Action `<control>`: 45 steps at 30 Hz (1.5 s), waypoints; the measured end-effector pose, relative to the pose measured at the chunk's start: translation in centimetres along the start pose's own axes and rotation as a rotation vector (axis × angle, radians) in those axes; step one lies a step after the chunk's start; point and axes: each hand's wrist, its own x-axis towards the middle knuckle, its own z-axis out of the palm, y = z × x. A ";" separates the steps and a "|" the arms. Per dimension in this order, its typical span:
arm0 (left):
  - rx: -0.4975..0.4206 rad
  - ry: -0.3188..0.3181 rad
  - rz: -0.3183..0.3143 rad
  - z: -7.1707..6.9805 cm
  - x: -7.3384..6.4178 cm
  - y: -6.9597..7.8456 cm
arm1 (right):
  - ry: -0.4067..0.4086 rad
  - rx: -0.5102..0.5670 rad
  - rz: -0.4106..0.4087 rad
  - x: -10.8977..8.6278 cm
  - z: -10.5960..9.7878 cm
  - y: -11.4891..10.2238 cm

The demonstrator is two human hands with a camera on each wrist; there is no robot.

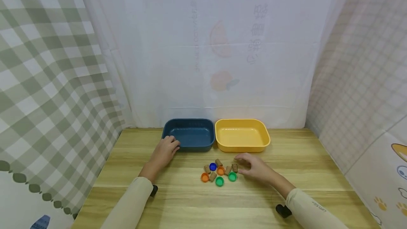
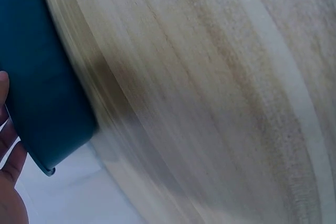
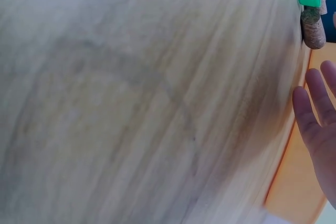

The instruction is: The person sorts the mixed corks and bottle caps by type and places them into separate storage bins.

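Note:
My left hand (image 1: 166, 149) is at the near left corner of a dark blue bin (image 1: 190, 148), fingers relaxed over its rim. In the left wrist view its fingers (image 2: 16, 158) show along the rim beside the bin's outer wall. My right hand (image 1: 255, 167) is held low over the table, thumb and fingers spread apart with nothing between them. Just left of its fingertips stands a brown cork (image 1: 234, 168), closest in a loose cluster of several corks and bottle caps. Among the caps are a blue cap (image 1: 212, 166), an orange cap (image 1: 220, 170) and a green cap (image 1: 232, 176).
A yellow bin (image 1: 243, 149) stands right beside the blue one at the table's back edge. Both bins have bare insides. A white curtain (image 1: 203, 80) hangs behind the wooden table (image 1: 190, 207), with checked cloth (image 1: 60, 63) at the left side.

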 end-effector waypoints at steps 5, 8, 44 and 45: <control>0.018 -0.010 0.002 0.1 0.0 -0.1 | -0.028 0.017 0.017 0.1 0.1 -0.1; 0.020 -0.012 -0.002 0.1 0.0 -0.1 | -0.030 0.015 0.028 0.3 0.3 0.0; 0.003 -0.015 -0.026 -0.3 0.2 0.1 | 0.049 0.127 0.109 0.9 0.5 -0.3; 0.000 -0.016 -0.027 -0.3 0.2 0.1 | 0.064 0.122 0.104 0.9 0.5 -0.4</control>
